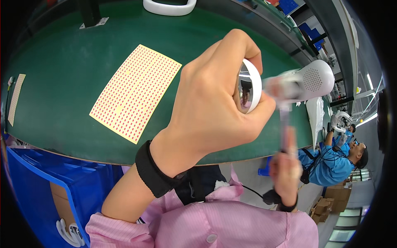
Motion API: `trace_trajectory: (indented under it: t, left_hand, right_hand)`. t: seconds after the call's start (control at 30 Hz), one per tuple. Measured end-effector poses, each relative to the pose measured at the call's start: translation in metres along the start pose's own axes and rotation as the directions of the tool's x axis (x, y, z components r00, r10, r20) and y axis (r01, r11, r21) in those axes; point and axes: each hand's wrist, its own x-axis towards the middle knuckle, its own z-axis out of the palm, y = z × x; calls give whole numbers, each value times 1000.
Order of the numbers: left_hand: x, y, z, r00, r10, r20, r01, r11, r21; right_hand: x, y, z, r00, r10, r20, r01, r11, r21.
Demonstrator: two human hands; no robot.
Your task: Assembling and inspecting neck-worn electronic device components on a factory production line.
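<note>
Left hand [206, 103] is gripping the white device [289, 84] tight above the sticker sheet [134, 93], right hand [285, 171] is pinching a thin tool [284, 124] just beneath it.

Sticker sheet [134, 93] on table [66, 62], left of white part [304, 82]

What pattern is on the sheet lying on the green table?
The sheet is pale yellow, covered in neat rows of small red dots, clearest in the head view.
</note>
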Motion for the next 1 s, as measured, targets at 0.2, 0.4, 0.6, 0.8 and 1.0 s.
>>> trace_trajectory:
  t: [0.2,0.4,0.6,0.8,1.0]
  left_hand:
    - [-4,-4,-3,999,-41,12,41,999,-31]
    - [1,-3,7,999,-7,41,7,1000,-9]
    - [-1,-1,4,999,22,26,-23,999,34]
    - [-4,-4,1,1000,-16,18,15,1000,18]
    - [-5,3,7,999,14,37,-15,999,29]
  right_hand:
    - [16,-25,-2,979,101,175,-52,962,-268]
    - [23,15,2,968,-116,223,168,958,-232]
    - [21,-13,1,974,-57,221,129,937,-324]
    - [32,-10,1,942,-122,312,224,922,-315]
    - [19,20,25,950,-184,251,262,907,-329]
